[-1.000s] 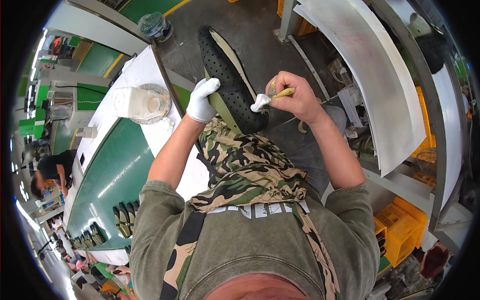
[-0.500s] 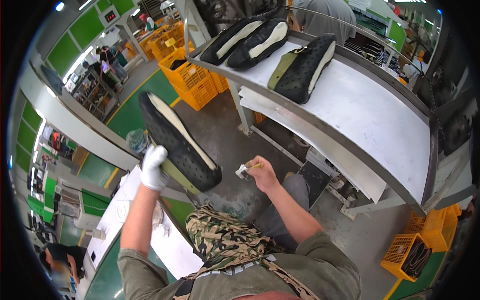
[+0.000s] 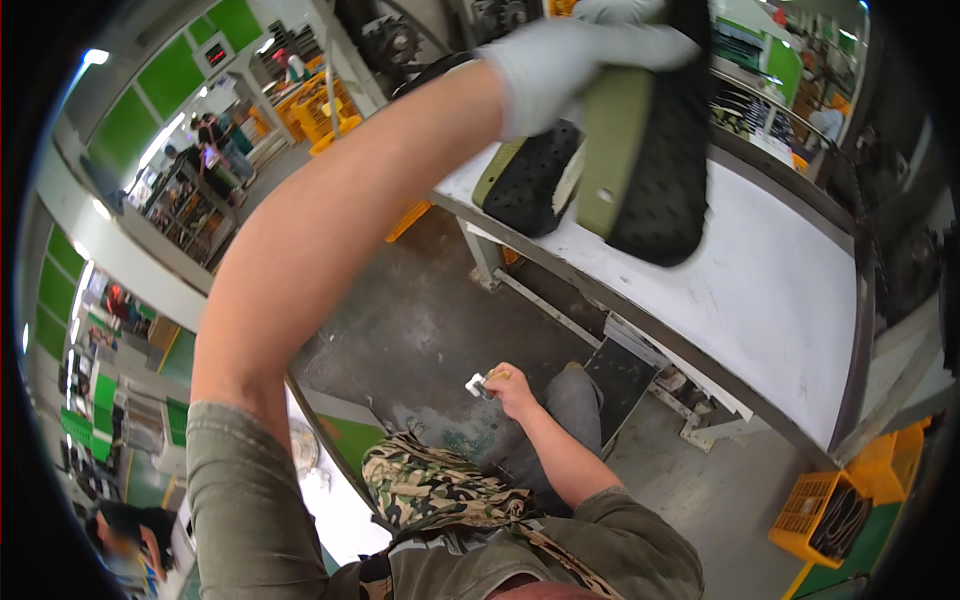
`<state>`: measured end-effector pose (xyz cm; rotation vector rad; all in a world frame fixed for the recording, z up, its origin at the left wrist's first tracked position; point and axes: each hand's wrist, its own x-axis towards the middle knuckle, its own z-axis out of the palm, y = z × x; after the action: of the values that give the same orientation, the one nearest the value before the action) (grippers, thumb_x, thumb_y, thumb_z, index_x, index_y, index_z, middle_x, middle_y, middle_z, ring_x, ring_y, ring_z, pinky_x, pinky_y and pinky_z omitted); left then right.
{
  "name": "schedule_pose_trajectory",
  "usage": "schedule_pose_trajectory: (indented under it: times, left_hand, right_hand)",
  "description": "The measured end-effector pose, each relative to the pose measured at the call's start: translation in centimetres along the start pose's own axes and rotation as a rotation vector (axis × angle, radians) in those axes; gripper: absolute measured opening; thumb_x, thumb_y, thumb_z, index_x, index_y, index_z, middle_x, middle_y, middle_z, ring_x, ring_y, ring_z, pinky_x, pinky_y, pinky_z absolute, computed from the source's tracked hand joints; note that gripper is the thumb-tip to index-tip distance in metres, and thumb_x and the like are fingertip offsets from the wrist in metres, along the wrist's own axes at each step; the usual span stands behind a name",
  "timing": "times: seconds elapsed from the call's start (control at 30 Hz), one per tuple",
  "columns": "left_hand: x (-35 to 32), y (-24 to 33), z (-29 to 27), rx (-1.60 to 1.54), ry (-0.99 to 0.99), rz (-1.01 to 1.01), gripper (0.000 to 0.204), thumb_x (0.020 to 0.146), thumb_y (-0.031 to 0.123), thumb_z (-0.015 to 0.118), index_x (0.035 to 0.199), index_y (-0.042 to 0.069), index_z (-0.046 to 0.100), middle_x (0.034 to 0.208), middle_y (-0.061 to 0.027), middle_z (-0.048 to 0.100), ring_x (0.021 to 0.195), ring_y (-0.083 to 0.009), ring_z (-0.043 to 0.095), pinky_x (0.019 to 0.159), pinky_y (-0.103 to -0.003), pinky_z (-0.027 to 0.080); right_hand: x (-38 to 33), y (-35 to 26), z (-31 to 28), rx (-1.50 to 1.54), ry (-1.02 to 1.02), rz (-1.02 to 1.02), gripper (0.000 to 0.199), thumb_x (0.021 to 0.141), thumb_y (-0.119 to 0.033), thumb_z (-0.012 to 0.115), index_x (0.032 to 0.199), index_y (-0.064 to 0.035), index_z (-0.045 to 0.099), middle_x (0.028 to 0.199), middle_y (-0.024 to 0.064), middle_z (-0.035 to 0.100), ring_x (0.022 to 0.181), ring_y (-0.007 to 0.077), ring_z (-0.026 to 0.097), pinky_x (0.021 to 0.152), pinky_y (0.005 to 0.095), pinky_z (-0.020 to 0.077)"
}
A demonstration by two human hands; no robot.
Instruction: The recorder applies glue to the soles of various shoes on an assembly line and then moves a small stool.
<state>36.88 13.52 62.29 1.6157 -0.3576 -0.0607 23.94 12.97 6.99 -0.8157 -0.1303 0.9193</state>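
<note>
My left hand [image 3: 575, 68], in a white glove, grips a black shoe upper [image 3: 665, 190] with a dimpled surface and an olive-green band. It is held up at the far side, over the white-covered rack shelf [image 3: 775, 270], and is slightly blurred; whether it touches the shelf I cannot tell. Just left of it, a similar shoe upper [image 3: 525, 180] lies on the shelf, partly hidden. Lower down, my bare right hand [image 3: 512, 392] pinches a small brush [image 3: 479, 384] with a white head and a yellowish handle, above the floor.
A metal frame edges the shelf, and a chain-driven mechanism [image 3: 395, 45] stands behind it. Yellow crates [image 3: 805, 510] sit at the lower right, one with dark pieces inside. A white-topped table [image 3: 335, 510] is at my left. Other people [image 3: 225, 145] stand far off.
My left hand has swung from the left side up and right, carrying the shoe upper over the shelf. My right hand, still with the brush, has dropped slightly nearer to me.
</note>
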Motion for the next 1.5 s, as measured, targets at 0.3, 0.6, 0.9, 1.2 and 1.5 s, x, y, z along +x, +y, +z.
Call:
schedule_pose_trajectory:
  times: [0.3,0.6,0.9,1.2,1.5]
  left_hand:
    - [3.6,-2.3,5.2,1.249,-0.09,0.31,0.05,0.089,0.046,0.05,0.113,0.008,0.073,0.116,-0.0198,0.069,0.109,-0.038,0.064,0.092,-0.045,0.05]
    - [-34.0,-5.7,-1.6,0.974,0.58,0.24,0.036,0.083,0.035,0.063,0.109,0.011,0.071,0.1,-0.0147,0.071,0.091,-0.0359,0.068,0.08,-0.044,0.054]
    - [-93.4,-24.6,13.5,0.849,1.46,-1.675,0.066,0.071,0.036,0.078,0.128,0.008,0.061,0.125,-0.0163,0.065,0.116,-0.0325,0.061,0.099,-0.04,0.049]
    - [-101.2,-26.4,19.5,0.484,1.286,-2.052,0.059,0.058,0.032,0.086,0.106,0.001,0.07,0.103,-0.0236,0.07,0.099,-0.0371,0.068,0.089,-0.044,0.055]
    - [-98.7,-28.8,22.9,0.724,1.429,-1.86,0.08,0.065,0.023,0.087,0.134,0.002,0.051,0.107,-0.0178,0.063,0.11,-0.0362,0.06,0.096,-0.043,0.05]
  right_hand:
    - [0.3,0.3,-1.1,-0.012,0.044,-0.039,0.021,0.074,0.006,0.067,0.083,-0.0094,0.056,0.078,0.0018,0.057,0.067,0.0139,0.058,0.058,0.0277,0.0473]
    - [5.6,3.6,-3.6,0.049,0.151,0.111,0.009,0.095,-0.021,0.065,0.089,-0.0143,0.065,0.077,-0.0005,0.065,0.07,0.0144,0.06,0.064,0.0369,0.0493]
    - [8.2,5.8,6.0,-0.524,0.103,0.467,0.014,0.09,-0.023,0.069,0.1,-0.0143,0.063,0.09,0.0003,0.065,0.081,0.0176,0.06,0.069,0.0358,0.0453]
    - [6.2,19.1,33.0,-1.06,-0.577,0.021,0.015,0.081,-0.006,0.076,0.094,-0.0021,0.068,0.086,0.0008,0.063,0.077,0.0125,0.061,0.07,0.0255,0.0497]
    - [4.2,28.0,42.2,-1.516,-1.051,-0.906,0.012,0.07,-0.011,0.077,0.08,-0.011,0.071,0.089,0.0066,0.069,0.087,0.029,0.066,0.076,0.0415,0.0502]
